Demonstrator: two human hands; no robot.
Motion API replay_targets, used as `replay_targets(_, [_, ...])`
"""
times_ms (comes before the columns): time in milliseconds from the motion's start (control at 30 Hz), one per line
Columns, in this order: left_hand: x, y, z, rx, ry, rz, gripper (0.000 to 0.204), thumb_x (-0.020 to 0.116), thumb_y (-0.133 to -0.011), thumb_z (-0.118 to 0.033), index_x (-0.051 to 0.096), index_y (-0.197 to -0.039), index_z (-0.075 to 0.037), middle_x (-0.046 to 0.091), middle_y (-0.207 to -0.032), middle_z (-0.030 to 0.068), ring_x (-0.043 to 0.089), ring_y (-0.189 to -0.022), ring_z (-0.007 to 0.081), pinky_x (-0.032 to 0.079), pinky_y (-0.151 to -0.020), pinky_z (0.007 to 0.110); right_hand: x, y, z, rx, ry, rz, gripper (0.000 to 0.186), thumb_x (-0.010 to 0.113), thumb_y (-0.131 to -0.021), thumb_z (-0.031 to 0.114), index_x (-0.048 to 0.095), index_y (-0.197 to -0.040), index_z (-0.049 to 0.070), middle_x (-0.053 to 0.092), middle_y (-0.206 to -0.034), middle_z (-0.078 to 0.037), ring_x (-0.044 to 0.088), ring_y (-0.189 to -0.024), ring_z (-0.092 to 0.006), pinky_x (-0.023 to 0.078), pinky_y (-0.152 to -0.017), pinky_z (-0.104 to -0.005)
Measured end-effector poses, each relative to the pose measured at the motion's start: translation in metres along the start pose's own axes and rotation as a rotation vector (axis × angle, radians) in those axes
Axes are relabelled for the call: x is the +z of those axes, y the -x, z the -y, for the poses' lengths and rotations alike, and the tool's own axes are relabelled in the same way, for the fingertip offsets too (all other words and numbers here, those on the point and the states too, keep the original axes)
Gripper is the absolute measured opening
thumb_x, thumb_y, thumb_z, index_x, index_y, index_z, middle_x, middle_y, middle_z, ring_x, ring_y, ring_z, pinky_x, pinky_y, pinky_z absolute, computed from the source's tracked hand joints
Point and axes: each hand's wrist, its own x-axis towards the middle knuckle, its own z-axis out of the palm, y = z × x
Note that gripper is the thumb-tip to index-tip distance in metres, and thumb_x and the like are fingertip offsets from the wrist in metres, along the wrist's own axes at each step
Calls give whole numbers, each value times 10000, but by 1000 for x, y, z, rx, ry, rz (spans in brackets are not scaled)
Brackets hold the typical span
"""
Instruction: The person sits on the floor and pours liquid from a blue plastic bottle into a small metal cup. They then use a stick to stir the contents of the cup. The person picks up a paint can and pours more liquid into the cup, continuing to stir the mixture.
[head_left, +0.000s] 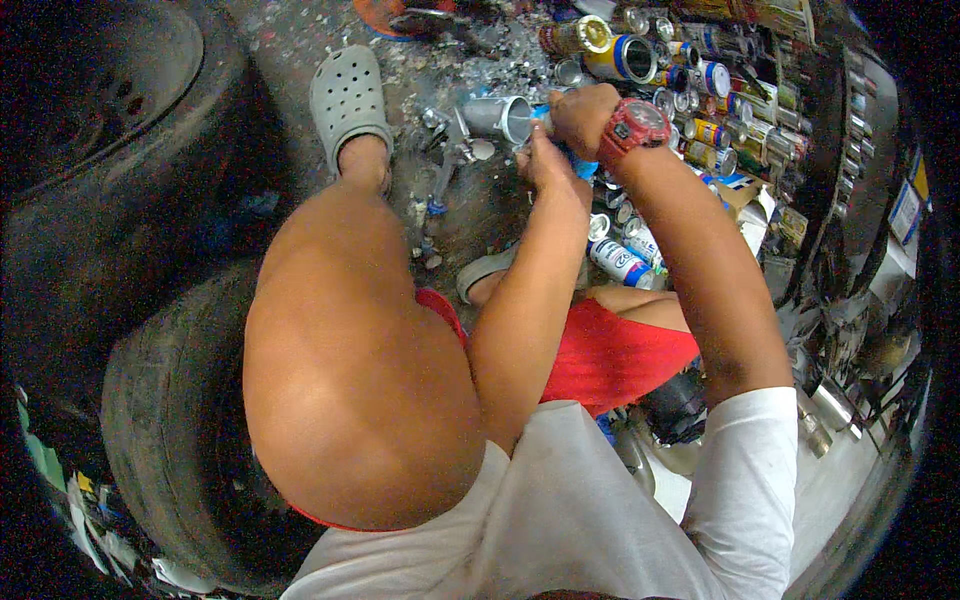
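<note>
My right hand (585,120), with a red watch (640,124) on its wrist, is closed around a light-blue thing (582,167) that is mostly hidden. Its kind does not show. My left hand (546,160) is just below, close against the right one, its fingers curled and partly hidden; whether it grips the same blue thing is unclear. Beside both hands is a silver-grey cup (490,117), tilted, with its open mouth facing them. Grey metal parts (452,145), resembling a spray gun, are next to the cup.
Many paint cans (622,58) and jars crowd the floor at the right. A white-and-blue spray can (622,262) lies by my right forearm. Large tires (170,400) stand at the left. My grey clog (348,100) is on the paint-spattered floor. A red-orange object (392,18) is at the far edge.
</note>
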Motion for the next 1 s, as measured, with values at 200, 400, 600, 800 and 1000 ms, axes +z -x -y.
replay_targets(200, [19, 26, 1, 130, -71, -117, 441, 663, -917, -355, 503, -1192, -49, 598, -1201, 142, 605, -1045, 283, 499, -910, 442, 6, 0, -4, -24, 44, -38, 327, 560, -913, 314, 618, -1061, 28, 723, -918, -169, 716, -849, -333, 567, -696, -439])
replay_targets(400, [17, 17, 0, 158, -77, -145, 409, 667, -914, -340, 526, -1166, -50, 613, -1173, 136, 604, -1049, 272, 489, -911, 427, 1, -3, 1, 2, 84, -12, 307, 589, -895, 264, 610, -1080, 20, 720, -937, -180, 715, -863, -340, 570, -705, -445])
replay_targets(600, [14, 11, 6, 183, -27, -117, 357, 628, -934, -288, 527, -1187, -56, 614, -1201, 145, 607, -1058, 297, 495, -915, 455, 1, -3, -1, 10, 74, 37, 307, 598, -890, 247, 602, -1101, 24, 718, -963, -187, 713, -896, -338, 569, -729, -448])
replay_targets(800, [9, -15, 11, 217, -63, -134, 370, 693, -892, -308, 538, -1087, -35, 628, -1139, 126, 604, -1002, 265, 490, -890, 425, -22, -2, 4, -29, 139, 138, 372, 637, -827, 184, 568, -1147, 6, 716, -980, -187, 710, -904, -348, 570, -740, -456])
replay_targets(1000, [18, 1, 17, 295, -121, -308, 365, 723, -864, -303, 526, -967, -14, 630, -1009, 137, 580, -885, 243, 489, -801, 424, -7, -8, -9, -50, 129, 156, 460, 650, -744, 106, 564, -1176, -26, 708, -1012, -203, 703, -945, -350, 577, -747, -458])
